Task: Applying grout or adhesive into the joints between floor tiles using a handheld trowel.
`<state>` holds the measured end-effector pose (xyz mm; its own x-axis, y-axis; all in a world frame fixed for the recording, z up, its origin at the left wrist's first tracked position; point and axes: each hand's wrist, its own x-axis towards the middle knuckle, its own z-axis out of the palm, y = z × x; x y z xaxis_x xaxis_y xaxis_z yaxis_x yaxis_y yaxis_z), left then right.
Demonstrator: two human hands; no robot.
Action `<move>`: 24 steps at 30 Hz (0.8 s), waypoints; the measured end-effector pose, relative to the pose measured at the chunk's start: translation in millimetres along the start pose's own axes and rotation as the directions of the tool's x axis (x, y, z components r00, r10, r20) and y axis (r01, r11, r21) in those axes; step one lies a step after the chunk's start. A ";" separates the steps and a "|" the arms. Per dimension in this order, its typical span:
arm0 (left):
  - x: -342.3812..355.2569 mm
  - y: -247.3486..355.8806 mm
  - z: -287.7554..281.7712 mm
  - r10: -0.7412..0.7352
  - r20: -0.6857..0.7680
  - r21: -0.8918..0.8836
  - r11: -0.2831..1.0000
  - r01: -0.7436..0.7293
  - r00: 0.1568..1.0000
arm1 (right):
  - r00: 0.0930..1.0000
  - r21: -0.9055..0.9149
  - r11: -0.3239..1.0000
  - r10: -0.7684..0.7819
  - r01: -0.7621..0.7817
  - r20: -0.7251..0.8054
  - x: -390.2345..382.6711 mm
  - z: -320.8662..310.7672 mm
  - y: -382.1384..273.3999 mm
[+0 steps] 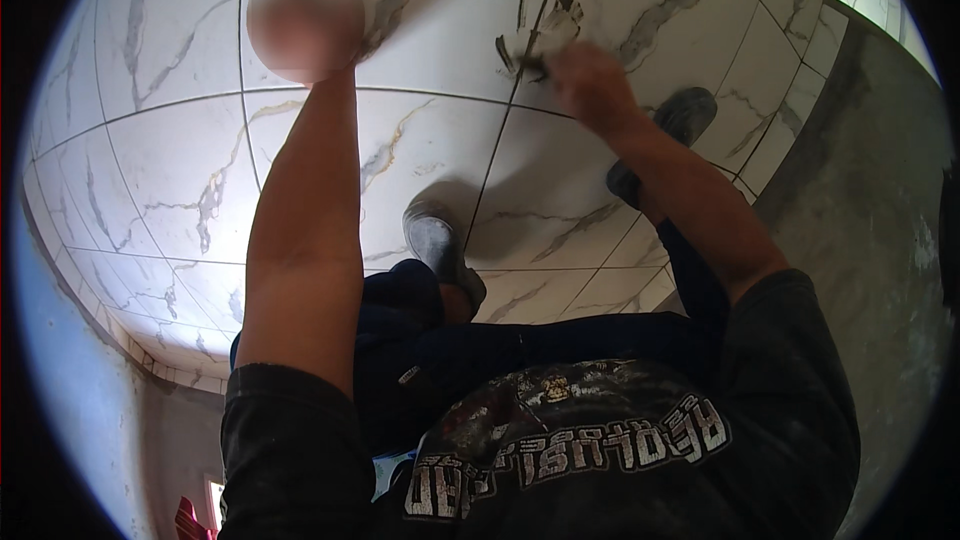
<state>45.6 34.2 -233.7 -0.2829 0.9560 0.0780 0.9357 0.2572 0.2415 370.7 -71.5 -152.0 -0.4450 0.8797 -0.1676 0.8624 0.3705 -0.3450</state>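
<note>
Head view: we locate the right hand (592,85) at upper centre-right, fingers folded around a small blurred tool (531,66); motion blur prevents us from identifying its type. The tool is at a tile joint, beside dark smears (566,16) that run along the joint toward the upper edge. The left hand (305,20) is well apart, at upper left; a blurred patch covers it, so we cannot tell its finger position or whether it grips anything. Beneath both hands we note a white, grey-veined tile floor (420,145). The left shoe (437,237) and the right shoe (686,116), both grey, stand on it. Further right we see a grey wall (850,180).
</note>
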 end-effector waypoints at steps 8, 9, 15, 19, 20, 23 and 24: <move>-3.3 8.5 8.8 -0.028 -0.007 -0.040 0.999 0.028 1.000 | 0.943 0.079 0.941 0.332 -0.330 -0.016 -5.4 35.7 -46.8; -3.9 2.3 5.7 -0.027 0.000 -0.028 0.999 0.027 1.000 | 0.944 0.073 0.942 0.330 -0.327 -0.020 -5.2 31.5 -57.3; 1.1 4.1 3.3 -0.017 -0.033 -0.039 0.999 0.016 0.999 | 0.886 -0.030 0.926 0.351 -0.377 -0.303 77.9 -15.7 20.7; -2.4 8.7 7.9 -0.017 -0.005 -0.032 0.999 0.017 1.000 | 0.982 -0.218 0.973 0.031 -0.072 -0.187 92.7 -3.0 38.8; -0.2 6.6 6.3 -0.027 -0.014 -0.027 0.999 0.027 1.000 | 0.991 -0.197 0.980 -0.028 0.002 -0.127 78.7 5.4 25.3; 1.4 7.8 1.6 -0.021 0.007 0.008 1.000 0.021 1.000 | 0.990 -0.021 0.990 -0.137 0.137 -0.030 20.4 22.0 -17.2; 3.6 8.7 3.7 -0.030 -0.018 -0.002 1.000 0.030 0.999 | 0.985 -0.003 0.985 -0.171 0.171 0.009 5.2 24.8 -28.5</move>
<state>53.5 40.4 -234.9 -0.3147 0.9450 0.0885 0.9263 0.2855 0.2458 337.8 -84.9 -165.9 -0.5882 0.8006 -0.1140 0.7742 0.5168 -0.3654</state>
